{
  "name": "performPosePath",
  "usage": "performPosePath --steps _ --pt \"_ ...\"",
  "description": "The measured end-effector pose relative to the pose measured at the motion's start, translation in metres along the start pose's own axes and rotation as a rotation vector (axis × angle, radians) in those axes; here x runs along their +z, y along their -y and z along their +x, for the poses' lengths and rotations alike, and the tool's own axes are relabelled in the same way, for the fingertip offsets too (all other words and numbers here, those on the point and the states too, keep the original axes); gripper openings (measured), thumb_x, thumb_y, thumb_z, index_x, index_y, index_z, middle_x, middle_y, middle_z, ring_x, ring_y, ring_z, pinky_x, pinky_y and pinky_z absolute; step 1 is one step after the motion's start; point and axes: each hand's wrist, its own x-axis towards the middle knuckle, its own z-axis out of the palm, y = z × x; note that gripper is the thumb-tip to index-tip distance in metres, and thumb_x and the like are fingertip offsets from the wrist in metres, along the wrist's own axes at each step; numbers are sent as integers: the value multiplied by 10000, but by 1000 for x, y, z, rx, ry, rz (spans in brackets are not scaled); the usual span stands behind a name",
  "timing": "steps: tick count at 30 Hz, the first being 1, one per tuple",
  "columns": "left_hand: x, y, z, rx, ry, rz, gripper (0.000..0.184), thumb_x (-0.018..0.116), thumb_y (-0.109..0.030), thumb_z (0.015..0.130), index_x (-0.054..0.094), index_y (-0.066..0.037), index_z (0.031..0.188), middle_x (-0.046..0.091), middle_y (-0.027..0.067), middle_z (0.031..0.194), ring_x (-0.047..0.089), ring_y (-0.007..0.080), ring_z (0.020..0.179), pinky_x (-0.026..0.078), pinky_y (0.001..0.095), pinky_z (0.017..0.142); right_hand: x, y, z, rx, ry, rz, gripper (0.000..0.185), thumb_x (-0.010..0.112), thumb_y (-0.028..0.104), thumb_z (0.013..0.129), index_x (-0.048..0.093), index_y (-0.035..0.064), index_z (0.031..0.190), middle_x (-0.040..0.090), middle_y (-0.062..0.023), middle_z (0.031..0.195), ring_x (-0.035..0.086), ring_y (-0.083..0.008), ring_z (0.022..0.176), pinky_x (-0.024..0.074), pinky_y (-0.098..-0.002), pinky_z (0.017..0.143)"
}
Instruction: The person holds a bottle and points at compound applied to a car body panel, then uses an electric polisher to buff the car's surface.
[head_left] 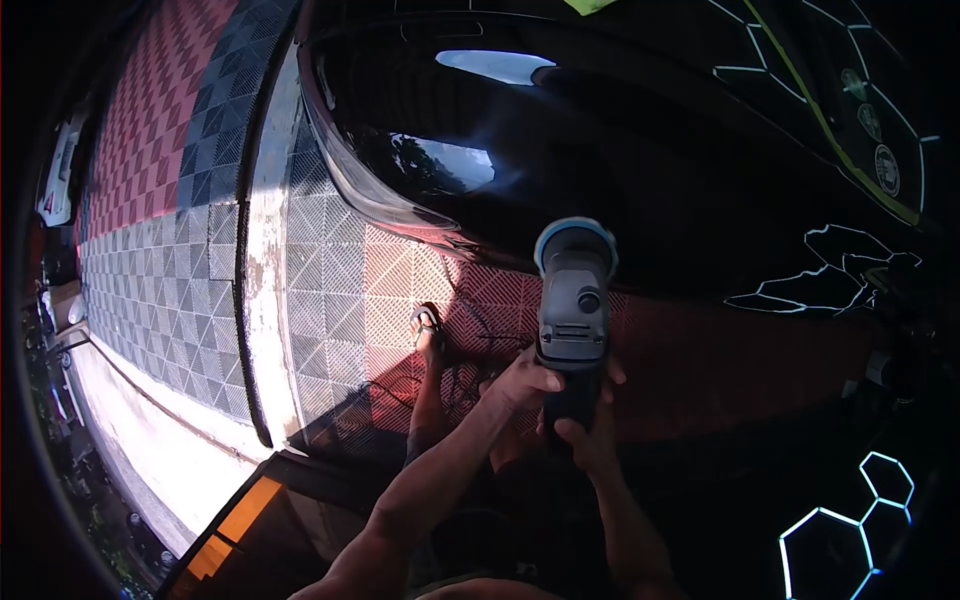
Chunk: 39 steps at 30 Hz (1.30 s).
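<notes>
Both of my hands hold a grey and black power polisher with a round, blue-edged pad point(577, 300). My left hand point(530, 381) is closed around the body just behind the grey head. Farther back, my right hand point(590, 425) grips the black handle, its thumb lying across it. The pad end points away from me, at the near edge of a glossy black car panel point(620, 130). Whether the pad touches the panel cannot be made out. Sky and trees reflect in the panel.
Red and grey floor tiles point(330, 300) lie below, with a dark cable near my sandalled foot point(428, 322). A pale strip point(268, 250) crosses the floor at left. An orange and black object point(247, 510) stands at lower left. Hexagonal light reflections show at right.
</notes>
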Motion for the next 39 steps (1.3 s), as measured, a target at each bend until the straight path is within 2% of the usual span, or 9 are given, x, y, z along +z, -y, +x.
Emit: performPosePath --steps 5,11,13,14,16,23,30,33,39 --pt "15 -12 9 -26 -83 88 751 768 -328 723 436 13 1304 625 203 1043 674 310 932 573 408 814 8 20 3 -27 9 202 575 772 378 772 558 -30 1116 665 -79 849 672 -181 751 539 -290 684" --pt "-2 -43 -3 107 -62 -29 754 780 -338 725 440 19 1296 616 206 1047 680 314 921 592 417 781 36 18 38 -11 4 -23 632 779 359 756 526 -46 1170 616 -158 1062 628 -265 995 507 -390 869" --pt "-4 -56 -6 139 -49 -33 777 784 -333 721 421 22 1309 613 208 1039 681 312 914 593 416 778 53 16 48 -369 -197 -286 536 721 390 773 567 -32 1066 639 -98 852 658 -183 779 534 -305 705" --pt "-8 -59 -6 150 -40 -5 788 786 -330 718 412 23 1315 612 210 1035 681 311 909 594 414 777 51 17 46 -368 -209 -287 536 721 390 773 567 -32 1066 639 -98 852 658 -183 779 534 -305 705" --pt "-1 -60 -2 149 -52 -12 781 785 -328 712 422 19 1311 615 208 1027 682 311 895 593 405 767 48 18 44 -88 -50 -264 743 763 366 741 456 -57 1269 551 -177 1186 563 -256 1114 460 -387 943" --pt "22 -52 26 -40 -125 95 688 766 -351 716 509 22 1234 645 186 1001 680 296 876 581 382 748 25 41 28 -19 -4 178 701 735 387 766 488 -55 1250 594 -148 1107 605 -215 1024 495 -338 874" --pt "14 -74 28 38 -94 52 699 750 -358 744 487 27 1264 643 193 1011 685 296 862 592 381 735 41 54 53 -21 35 98 689 736 352 766 482 -59 1257 611 -156 1067 625 -231 983 503 -351 858" --pt "12 -93 31 169 -23 116 773 745 -413 778 403 33 1309 628 197 972 690 302 821 602 368 710 58 69 66 -23 73 39 754 733 348 771 446 -81 1321 609 -223 1134 601 -298 1111 464 -377 953" --pt "25 -112 60 219 -45 162 779 748 -472 776 434 36 1276 626 213 923 688 311 768 601 365 676 57 114 80 -60 61 15 820 713 394 798 402 -109 1366 564 -244 1236 552 -314 1200 432 -372 1008"
